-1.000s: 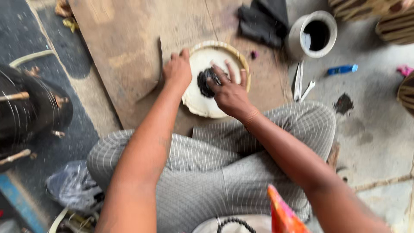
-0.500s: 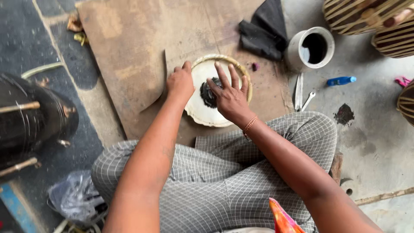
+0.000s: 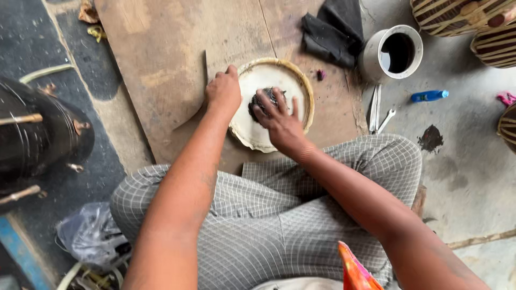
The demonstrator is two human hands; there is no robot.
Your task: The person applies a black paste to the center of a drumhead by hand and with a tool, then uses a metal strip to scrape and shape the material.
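Head view: your left hand rests curled on the left rim of the pale disc, which lies on the board at upper centre. It steadies rather than grips. Your right hand, fingers spread flat and holding nothing, presses the dark paste at the disc's middle. Compared with a second ago, both hands stay put; only your fingers have shifted over the paste. A white cup stands upper right.
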